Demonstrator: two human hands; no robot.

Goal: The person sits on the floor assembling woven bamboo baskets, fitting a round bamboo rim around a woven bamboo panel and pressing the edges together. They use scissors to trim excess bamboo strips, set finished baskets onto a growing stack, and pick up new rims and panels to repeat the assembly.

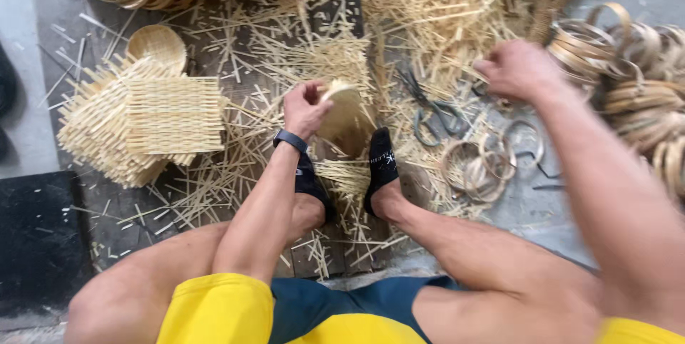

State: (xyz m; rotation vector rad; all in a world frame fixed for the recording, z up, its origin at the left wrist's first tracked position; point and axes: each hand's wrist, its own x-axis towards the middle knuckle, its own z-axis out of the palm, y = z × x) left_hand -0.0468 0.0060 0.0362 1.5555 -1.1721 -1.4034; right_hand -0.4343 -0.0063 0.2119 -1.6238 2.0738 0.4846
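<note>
The left hand (pixel 305 107) has its grip closed on the rim of a small round woven bamboo tray (pixel 341 112), thumb and fingers pinching its upper left edge. The tray stands tilted on edge, just above the two black-socked feet (pixel 382 162), over a floor (pixel 560 219) littered with bamboo slivers (pixel 235 180). A dark wristband (pixel 290 140) sits on that wrist. The right hand (pixel 517 69) is curled into a loose fist out to the right, blurred, so whether its grip holds anything cannot be told; it hovers near a heap of bamboo hoops (pixel 642 94). Scissors (pixel 432 112) lie between the hands, with loose thin rings (pixel 485 162) just below them. A stack of square woven mats (pixel 153 119) lies to the left, a small round basket (pixel 157 44) behind it
</note>
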